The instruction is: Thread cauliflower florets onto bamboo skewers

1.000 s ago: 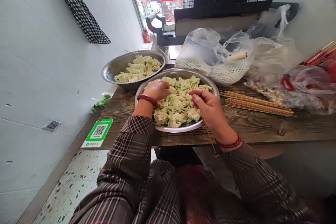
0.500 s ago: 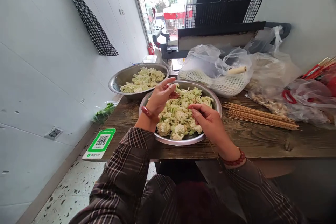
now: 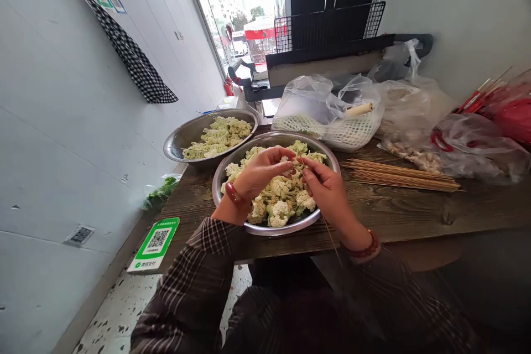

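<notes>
Above the near metal bowl (image 3: 224, 215) of cauliflower florets (image 3: 280, 211), my two hands meet almost fingertip to fingertip. A thin wooden skewer (image 3: 332, 239) is pinched in my right hand (image 3: 327, 185); its long end slants down past the bowl's rim toward me, and its tip is at my left fingers. My left hand (image 3: 265, 171) is curled around a pale cauliflower floret (image 3: 286, 162), mostly covered by the fingers.
A second metal bowl (image 3: 174, 146) with cauliflower stands behind left. Loose skewers (image 3: 402, 175) lie on the wooden table (image 3: 398, 213) to the right. Plastic bags (image 3: 319, 110) line the back. A green QR-code card (image 3: 155, 243) is at the left corner.
My left hand has moved right and a little down, bringing its fingers up to the skewer in my right hand. The whole view has shifted and tilted slightly.
</notes>
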The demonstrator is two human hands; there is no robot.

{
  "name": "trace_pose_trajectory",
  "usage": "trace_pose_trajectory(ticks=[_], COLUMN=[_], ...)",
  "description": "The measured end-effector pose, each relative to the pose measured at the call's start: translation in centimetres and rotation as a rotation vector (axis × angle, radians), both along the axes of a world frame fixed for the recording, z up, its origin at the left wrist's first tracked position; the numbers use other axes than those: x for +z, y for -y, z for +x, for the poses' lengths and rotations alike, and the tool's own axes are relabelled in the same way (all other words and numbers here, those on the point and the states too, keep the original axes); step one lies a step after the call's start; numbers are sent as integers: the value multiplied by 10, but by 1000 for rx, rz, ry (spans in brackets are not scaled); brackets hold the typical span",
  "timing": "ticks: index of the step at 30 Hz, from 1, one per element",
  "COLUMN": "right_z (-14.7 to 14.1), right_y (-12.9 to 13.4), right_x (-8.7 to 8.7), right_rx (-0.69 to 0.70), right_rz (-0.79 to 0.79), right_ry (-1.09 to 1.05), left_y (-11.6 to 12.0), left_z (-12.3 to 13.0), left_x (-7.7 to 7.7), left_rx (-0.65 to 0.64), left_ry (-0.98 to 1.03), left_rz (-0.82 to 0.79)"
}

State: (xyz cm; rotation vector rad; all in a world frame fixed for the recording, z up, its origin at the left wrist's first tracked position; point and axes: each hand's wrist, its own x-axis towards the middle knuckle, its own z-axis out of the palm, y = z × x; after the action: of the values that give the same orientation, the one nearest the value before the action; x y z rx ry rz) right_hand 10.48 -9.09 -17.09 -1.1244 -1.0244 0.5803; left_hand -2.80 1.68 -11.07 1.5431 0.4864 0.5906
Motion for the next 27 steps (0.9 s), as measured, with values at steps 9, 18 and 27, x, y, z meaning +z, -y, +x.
trace_pose_trajectory(ticks=[9,18,27], right_z=[-6,23,9], right_y=[3,-6,-18], right_x=[2,30,37], right_rx=[-68,-282,-329], right_rz=[85,-119,-366], right_ry=[-231,760,1220], left_y=[-1,6,-2], left_z=[4,7,7], left_x=[-2,0,-8], left_rx=[366,415,239], left_ry=[-257,-271,-335], left_rz=[564,947,1019])
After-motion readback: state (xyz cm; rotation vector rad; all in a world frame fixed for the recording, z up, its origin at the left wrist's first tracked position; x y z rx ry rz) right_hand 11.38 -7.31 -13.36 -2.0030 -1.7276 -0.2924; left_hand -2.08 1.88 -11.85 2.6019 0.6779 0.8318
